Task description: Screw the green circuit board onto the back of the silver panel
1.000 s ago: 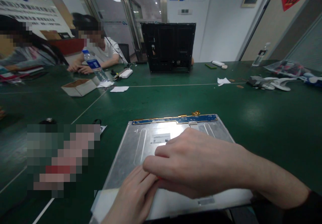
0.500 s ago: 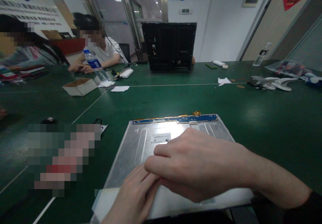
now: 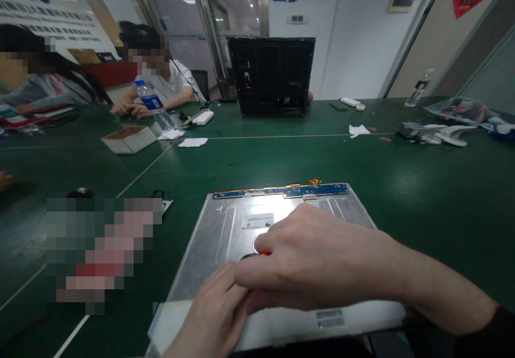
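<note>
A flat silver metal display panel [image 3: 201,272] lies in front of me, with a blue circuit board strip [image 3: 277,192] along its far edge. Over its middle, my right hand [image 3: 306,261] is closed around a tool with an orange and black handle [image 3: 263,254], mostly hidden by the fingers. My left hand [image 3: 213,304] rests on the near left part of the panel, its fingers bent together against the right hand. Its fingertips are covered, so what they pinch cannot be made out. White film [image 3: 362,315] borders the panel's near edge.
A black monitor-like casing [image 3: 273,76] stands upright at the back. A small open box [image 3: 131,140], a water bottle [image 3: 156,108] and paper scraps [image 3: 193,142] lie left of it. White and grey parts [image 3: 434,132] sit at right. Two people sit at far left.
My right hand has shifted slightly and its fingers have turned, so the orange and black handle now shows. The left hand stays almost in place.
</note>
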The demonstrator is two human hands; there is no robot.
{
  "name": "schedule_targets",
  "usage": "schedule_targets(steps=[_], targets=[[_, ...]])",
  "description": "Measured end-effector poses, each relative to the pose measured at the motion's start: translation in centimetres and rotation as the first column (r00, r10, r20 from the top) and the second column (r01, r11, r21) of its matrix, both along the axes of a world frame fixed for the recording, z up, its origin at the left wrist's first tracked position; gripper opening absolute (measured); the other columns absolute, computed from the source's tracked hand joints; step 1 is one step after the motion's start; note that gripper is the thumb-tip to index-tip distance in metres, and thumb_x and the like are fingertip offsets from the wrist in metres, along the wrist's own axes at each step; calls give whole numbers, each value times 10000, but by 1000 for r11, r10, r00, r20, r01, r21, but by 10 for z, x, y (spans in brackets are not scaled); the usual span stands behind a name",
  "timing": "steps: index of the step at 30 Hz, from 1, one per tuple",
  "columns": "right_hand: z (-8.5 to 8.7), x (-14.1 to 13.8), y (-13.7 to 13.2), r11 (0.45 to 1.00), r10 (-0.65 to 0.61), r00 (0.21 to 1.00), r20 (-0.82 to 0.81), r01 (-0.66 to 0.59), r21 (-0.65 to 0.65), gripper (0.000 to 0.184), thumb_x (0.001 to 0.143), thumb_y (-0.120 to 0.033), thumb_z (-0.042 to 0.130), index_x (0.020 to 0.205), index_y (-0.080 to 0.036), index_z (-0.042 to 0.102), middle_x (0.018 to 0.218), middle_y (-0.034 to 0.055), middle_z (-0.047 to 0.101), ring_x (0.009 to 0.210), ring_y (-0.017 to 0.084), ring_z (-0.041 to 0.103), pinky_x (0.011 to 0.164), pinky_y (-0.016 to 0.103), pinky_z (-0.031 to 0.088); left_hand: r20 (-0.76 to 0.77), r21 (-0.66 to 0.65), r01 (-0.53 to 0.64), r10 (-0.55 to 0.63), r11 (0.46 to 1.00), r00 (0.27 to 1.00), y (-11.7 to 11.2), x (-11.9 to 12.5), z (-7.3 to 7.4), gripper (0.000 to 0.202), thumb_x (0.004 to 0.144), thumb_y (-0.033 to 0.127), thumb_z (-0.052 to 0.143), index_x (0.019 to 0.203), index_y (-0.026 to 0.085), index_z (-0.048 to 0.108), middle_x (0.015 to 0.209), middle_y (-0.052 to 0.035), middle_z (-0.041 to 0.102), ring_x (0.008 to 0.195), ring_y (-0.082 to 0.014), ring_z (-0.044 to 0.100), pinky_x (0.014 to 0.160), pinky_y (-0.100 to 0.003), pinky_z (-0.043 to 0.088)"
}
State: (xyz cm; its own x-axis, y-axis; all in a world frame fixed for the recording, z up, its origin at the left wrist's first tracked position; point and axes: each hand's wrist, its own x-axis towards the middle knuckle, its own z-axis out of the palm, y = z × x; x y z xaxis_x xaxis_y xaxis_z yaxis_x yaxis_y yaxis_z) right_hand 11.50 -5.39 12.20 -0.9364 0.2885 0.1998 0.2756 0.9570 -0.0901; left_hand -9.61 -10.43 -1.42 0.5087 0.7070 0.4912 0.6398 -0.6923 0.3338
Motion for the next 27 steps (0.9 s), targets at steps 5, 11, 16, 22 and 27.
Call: schedule_targets(steps=[5,11,16,22,27], targets=[[0,0,0,1000,-6,1000,9,6,-7,142,957,-323,478,945,-200,548,696,-27,594,541,100,422,483,292,186,-2,3,-10,10,1000,1000,1,0,1,203,919,206,424,805,226,591,750,-40,631,735,-219,644,630,-292,538],[5,3,-1,998,8,1000,16,-7,-56,156,842,-242,545,972,-166,504,849,6,615,612,117,452,471,288,226,-18,-24,22,-22,999,1000,2,3,9,243,929,173,407,973,234,639,785,-35,666,690,-203,639,659,-301,542],[6,3,-1,999,6,999,35,-4,-50,146,826,-175,522,971,-169,506,833,6,622,619,123,473,479,297,224,-10,-26,24,-24,999,1000,2,4,10,240,916,167,419,871,233,645,740,-35,655,694,-209,641,650,-312,548],[3,1,-1,1000,-10,999,35,10,-10,77,914,-221,485,968,-175,514,752,-13,609,562,111,439,478,302,191,-3,-30,20,-21,999,1000,2,2,6,264,902,154,422,692,223,566,714,-36,633,721,-209,641,659,-315,549],[2,1,-2,1000,-21,999,42,22,-19,98,929,-260,480,975,-178,508,754,-11,613,570,111,444,486,301,193,-7,-29,15,-15,999,1000,0,0,5,271,902,155,434,669,221,557,721,-34,633,703,-201,631,652,-303,542]])
